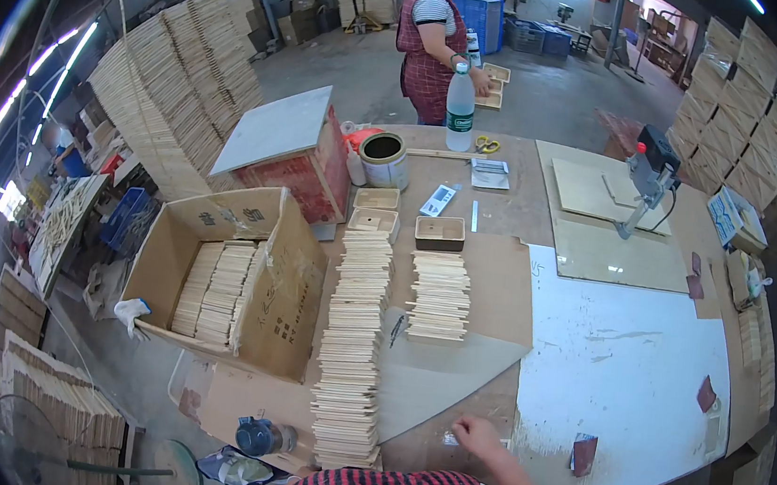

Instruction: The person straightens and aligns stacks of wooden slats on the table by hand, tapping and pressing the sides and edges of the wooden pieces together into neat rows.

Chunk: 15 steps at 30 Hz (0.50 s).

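My right hand (pixel 479 436) is low over the brown board at the table's front, its fingers curled in. Whether anything is inside them is hidden. Beside the fingertips lies a small pale scrap (pixel 450 437). Left of the hand runs a long row of thin wooden pieces (pixel 353 352), stacked tightly. A shorter row of the same pieces (pixel 440 295) lies farther back, with a dark pen (pixel 396 330) between the two rows. My left hand does not show; only a bit of that arm appears at the bottom edge.
An open cardboard box (pixel 293 299) of wooden pieces stands at left. Behind are small wooden trays (pixel 440 233), a can (pixel 384 162), a water bottle (pixel 460 108) and yellow scissors (pixel 487 145). A white board (pixel 628 353) and a device on a stand (pixel 651 180) are right. Another person (pixel 425 48) stands across.
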Each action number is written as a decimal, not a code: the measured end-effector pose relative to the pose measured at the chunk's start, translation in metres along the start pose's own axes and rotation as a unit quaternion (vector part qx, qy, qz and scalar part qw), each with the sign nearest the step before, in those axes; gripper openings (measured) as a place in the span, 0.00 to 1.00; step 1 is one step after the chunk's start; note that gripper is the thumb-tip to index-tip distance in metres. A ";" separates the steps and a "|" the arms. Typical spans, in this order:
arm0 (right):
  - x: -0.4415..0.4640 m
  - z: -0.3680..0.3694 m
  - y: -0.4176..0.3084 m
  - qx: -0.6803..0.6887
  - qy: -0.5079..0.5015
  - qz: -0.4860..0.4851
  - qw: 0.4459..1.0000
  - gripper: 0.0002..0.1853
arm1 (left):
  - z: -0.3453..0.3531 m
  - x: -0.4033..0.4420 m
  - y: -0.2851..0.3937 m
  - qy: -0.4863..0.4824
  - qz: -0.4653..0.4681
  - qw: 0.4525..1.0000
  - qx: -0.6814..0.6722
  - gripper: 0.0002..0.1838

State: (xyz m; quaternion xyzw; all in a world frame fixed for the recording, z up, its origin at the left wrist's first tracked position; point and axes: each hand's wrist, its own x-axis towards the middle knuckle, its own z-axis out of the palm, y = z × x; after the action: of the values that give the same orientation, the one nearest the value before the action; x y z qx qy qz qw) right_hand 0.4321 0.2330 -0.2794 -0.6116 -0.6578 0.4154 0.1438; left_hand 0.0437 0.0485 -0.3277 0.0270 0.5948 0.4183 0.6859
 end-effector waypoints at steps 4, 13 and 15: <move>-0.006 0.025 -0.023 0.005 -0.157 -0.065 0.986 0.17 | 0.001 0.007 0.001 0.003 -0.011 1.000 -0.016 0.25; -0.018 0.092 -0.043 0.024 -0.413 -0.102 0.905 0.20 | 0.003 0.017 0.009 0.005 -0.025 0.999 -0.031 0.26; -0.021 0.117 -0.033 0.040 -0.422 -0.099 0.900 0.21 | 0.004 0.019 0.010 0.005 -0.027 0.999 -0.034 0.26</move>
State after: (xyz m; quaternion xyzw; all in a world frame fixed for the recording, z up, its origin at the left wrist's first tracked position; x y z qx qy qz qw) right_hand 0.3319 0.1733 -0.3207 -0.3044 -0.6967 0.6443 -0.0829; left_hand 0.0402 0.0683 -0.3362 -0.0145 0.5844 0.4198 0.6943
